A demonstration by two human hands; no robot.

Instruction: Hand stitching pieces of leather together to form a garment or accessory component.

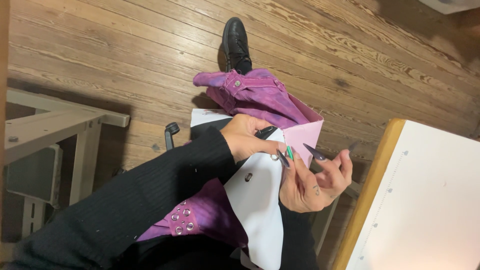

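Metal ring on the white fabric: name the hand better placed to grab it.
Probably the left hand: its thumb lies beside the ring; the right hand holds a green stick.

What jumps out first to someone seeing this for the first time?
The purple garment draped over the person's lap at centre, above a black boot on the wooden floor. Below it, the left hand and right hand, with long dark nails, pinch a white sheet with small metal eyelets.

At frame centre, the left hand [247,137] and right hand [312,180] meet over a white-and-pink fabric piece [255,200]; a white wood-edged table [425,200] sits lower right, a black boot [236,42] top centre.
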